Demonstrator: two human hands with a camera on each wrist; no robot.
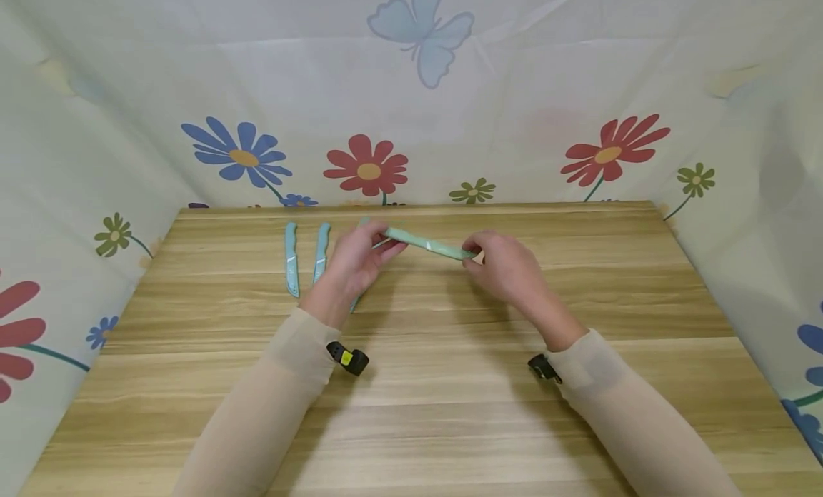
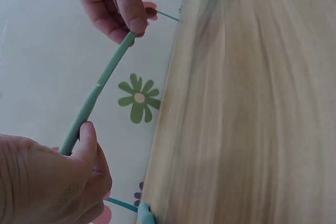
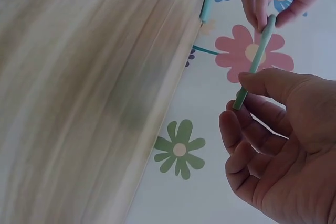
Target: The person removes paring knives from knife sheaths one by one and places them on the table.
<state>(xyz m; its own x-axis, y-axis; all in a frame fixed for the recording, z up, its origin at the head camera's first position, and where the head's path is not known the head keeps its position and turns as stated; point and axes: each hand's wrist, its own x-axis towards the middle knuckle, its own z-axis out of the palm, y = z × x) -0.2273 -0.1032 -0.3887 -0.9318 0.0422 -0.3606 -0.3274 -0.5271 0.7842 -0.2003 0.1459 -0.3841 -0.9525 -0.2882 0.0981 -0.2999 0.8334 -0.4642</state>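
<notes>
Fingers (image 1: pixel 479 241) of both hands pinch one pale green knife (image 1: pixel 429 245), thumbs pressed against it: the left hand (image 1: pixel 350 260) grips one end, the right hand (image 1: pixel 511 268) the other. The knife is held in the air above the far part of the table (image 1: pixel 424 411), tilting slightly down toward the right hand.

Three more knives lie on the wood, left of the held one. The first knife (image 1: pixel 291 260) is in full view; the second knife (image 1: pixel 322 250), just beside it, is partly covered by the left hand; the third knife (image 1: pixel 365 220) is mostly hidden behind that hand.

Two beige sleeves (image 1: pixel 257 404) each carry one black wrist device (image 1: pixel 350 359). Behind stands one white backdrop (image 1: pixel 527 76) printed with flowers and one blue butterfly (image 1: pixel 422 31).
</notes>
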